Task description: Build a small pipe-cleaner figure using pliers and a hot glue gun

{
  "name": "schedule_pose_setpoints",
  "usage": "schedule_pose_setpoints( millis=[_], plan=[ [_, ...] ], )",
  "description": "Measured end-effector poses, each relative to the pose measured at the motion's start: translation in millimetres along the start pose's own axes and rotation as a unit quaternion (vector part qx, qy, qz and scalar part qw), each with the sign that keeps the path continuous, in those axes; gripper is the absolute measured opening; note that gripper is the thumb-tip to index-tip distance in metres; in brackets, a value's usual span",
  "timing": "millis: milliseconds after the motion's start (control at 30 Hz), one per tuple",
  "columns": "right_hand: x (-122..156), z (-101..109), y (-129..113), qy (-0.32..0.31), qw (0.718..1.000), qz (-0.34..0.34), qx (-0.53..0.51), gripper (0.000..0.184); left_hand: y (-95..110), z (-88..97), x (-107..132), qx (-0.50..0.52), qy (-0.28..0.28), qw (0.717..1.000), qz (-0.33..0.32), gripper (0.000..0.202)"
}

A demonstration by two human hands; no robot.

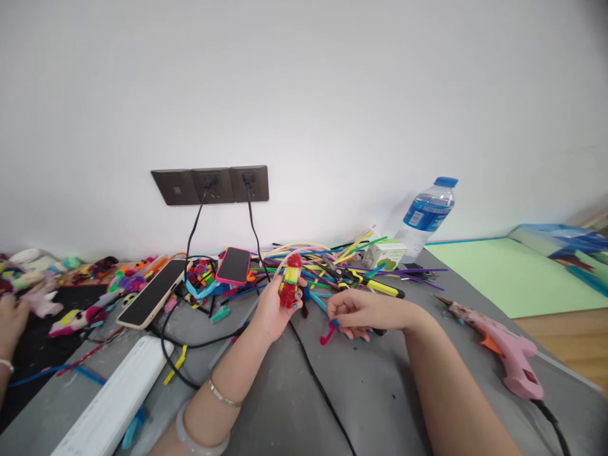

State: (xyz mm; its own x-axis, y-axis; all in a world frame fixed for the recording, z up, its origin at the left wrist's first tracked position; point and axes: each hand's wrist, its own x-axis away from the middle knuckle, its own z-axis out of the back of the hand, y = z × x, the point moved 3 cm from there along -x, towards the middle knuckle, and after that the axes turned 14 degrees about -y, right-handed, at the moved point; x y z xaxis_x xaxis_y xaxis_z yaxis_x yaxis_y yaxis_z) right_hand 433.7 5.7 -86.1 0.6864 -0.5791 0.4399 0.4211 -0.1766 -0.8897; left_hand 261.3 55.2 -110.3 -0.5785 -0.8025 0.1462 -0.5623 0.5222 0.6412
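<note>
My left hand (275,310) is closed round a small fuzzy figure (291,278) of red and yellow pipe cleaner with a green band, held upright above the grey table. To its right, my right hand (358,313) pinches a short magenta pipe cleaner (327,334) whose lower end curls into a small loop. Something dark shows just past the right hand's fingers, too covered to name. Behind both hands lies a heap of coloured pipe cleaners (323,253), with yellow-and-black pliers (375,284) on its near side.
A pink hot glue gun (510,354) lies at right, near a tilted water bottle (427,212) and a green sheet (479,272). Two phones (234,265) and a white power strip (118,399) lie left. Black cords cross the table (266,405). Another person's hand (12,323) is at far left.
</note>
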Motion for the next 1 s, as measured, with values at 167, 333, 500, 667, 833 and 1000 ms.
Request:
schedule_pose_setpoints(
  millis=[167,333,500,667,833,1000],
  plan=[
    [-8.2,0.2,3.4,0.017,1.000,-0.014,0.018,0.004,-1.1,0.4,-0.9,0.023,-0.006,1.000,0.016,0.028],
    [-4.9,5.9,7.2,0.043,0.999,-0.015,0.017,0.007,-3.3,1.2,-1.8,0.004,-0.007,1.000,0.018,0.027],
    [1.1,15.9,6.0,0.167,0.986,0.009,-0.021,0.015,-2.6,2.4,-1.3,-0.013,0.036,0.999,-0.018,0.026],
    [2.3,28.0,3.4,0.291,0.949,0.078,-0.096,0.026,-3.2,-0.3,-0.3,-0.013,0.041,0.999,-0.028,0.032],
    [5.3,34.0,-2.0,0.340,0.910,0.205,-0.118,0.035,-6.3,-1.8,-0.6,-0.031,0.017,0.999,-0.029,0.040],
    [8.3,40.8,3.3,0.389,0.883,0.217,-0.147,0.039,-7.7,-1.0,-1.3,-0.036,0.005,0.999,-0.026,0.041]
  ],
)
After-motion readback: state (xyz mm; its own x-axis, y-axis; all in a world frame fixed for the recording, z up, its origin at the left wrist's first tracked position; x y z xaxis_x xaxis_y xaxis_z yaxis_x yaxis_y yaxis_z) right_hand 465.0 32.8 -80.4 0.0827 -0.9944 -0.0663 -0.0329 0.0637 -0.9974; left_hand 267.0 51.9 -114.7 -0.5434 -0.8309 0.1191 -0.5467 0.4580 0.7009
